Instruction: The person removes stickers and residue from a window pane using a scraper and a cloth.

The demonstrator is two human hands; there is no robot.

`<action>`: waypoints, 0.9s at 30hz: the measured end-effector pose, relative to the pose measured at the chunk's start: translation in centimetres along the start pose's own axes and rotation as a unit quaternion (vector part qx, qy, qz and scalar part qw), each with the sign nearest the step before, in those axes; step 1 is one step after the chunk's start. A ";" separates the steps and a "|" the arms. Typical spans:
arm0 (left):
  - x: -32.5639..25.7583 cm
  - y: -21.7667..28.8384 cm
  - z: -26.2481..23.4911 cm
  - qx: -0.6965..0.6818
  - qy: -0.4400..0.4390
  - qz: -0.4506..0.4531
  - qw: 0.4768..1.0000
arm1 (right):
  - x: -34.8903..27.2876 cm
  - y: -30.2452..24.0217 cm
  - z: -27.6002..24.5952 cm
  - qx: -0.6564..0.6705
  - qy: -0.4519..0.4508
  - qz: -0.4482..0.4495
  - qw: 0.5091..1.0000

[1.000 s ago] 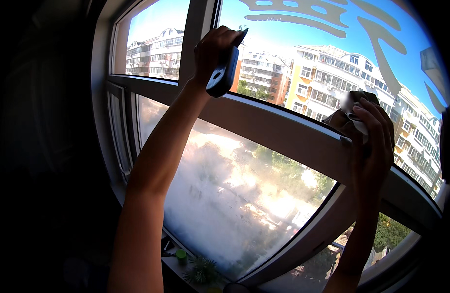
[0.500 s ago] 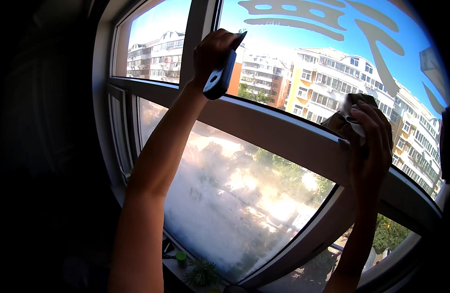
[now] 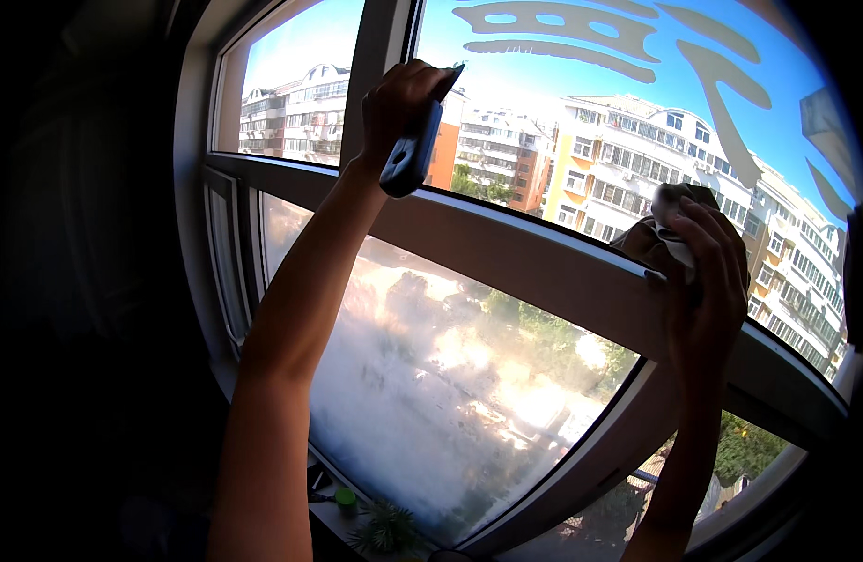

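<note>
Buildings (image 3: 317,98) show through the upper left pane (image 3: 295,47). Low down, a green container (image 3: 345,499) sits beside a spiky plant (image 3: 384,529). The left hand (image 3: 394,105) is clasped round a dark-handled scraper (image 3: 413,155) at the large upper pane's (image 3: 534,94) left edge. Well apart from it, the right hand (image 3: 710,248) grips a crumpled dark cloth (image 3: 673,229) near that pane's bottom edge.

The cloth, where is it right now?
In the head view, the cloth is toward the right, in the right hand, just above the window crossbar.
</note>
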State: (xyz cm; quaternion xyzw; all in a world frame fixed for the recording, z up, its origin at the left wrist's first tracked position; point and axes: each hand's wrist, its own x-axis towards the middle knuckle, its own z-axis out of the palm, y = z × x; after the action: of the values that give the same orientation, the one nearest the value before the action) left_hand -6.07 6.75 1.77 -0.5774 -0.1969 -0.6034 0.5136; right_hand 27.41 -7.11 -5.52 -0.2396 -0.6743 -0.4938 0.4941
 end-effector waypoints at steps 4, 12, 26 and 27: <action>-0.5 -0.4 -0.3 -0.021 -0.008 -0.002 1.000 | 0.0 -0.1 -0.1 0.005 0.002 0.008 1.000; 0.0 0.9 -0.8 -0.024 -0.031 0.002 0.999 | 0.1 0.0 -0.3 0.001 0.004 0.012 1.000; 0.2 0.3 -0.2 -0.012 -0.005 0.025 1.000 | 0.1 0.0 -0.4 -0.005 -0.007 0.000 1.000; 0.8 -0.1 -0.2 -0.017 0.002 0.035 0.999 | 0.1 0.0 -0.4 -0.004 -0.008 -0.002 1.000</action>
State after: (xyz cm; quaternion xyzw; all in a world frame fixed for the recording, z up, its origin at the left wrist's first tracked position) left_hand -6.06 6.34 2.44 -0.5913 -0.1655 -0.5892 0.5251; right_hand 27.50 -7.48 -5.41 -0.2449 -0.6767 -0.4954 0.4866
